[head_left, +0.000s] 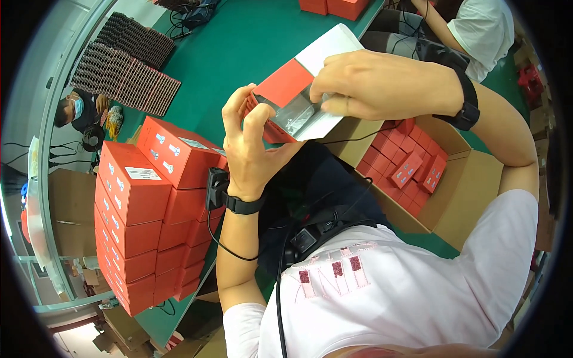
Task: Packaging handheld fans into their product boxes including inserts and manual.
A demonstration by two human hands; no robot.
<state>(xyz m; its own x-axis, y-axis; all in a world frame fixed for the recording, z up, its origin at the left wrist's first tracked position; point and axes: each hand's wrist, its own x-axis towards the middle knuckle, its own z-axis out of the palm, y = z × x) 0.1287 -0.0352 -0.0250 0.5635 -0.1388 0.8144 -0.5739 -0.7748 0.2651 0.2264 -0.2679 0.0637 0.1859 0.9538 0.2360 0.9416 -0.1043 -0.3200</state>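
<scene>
In front of me, above my lap, an opened red and white carton (pixel 283 83) is tilted with its white flaps spread. My left hand (pixel 249 143) grips its left end, fingers curled over the edge and thumb along the lower side. Inside lies something in clear plastic (pixel 292 114); its kind cannot be made out. My right hand (pixel 376 86) reaches over the open side, fingers closed and tips down by the plastic. What those fingertips pinch, if anything, is hidden.
Stacked red boxes (pixel 134 221) stand on the green table (pixel 221 48) at left. An open cardboard carton (pixel 471 191) with several small red boxes sits at right. Dark stacked trays (pixel 128 74) rise at far left. Another person (pixel 480 33) sits far right; cables hang about my arms.
</scene>
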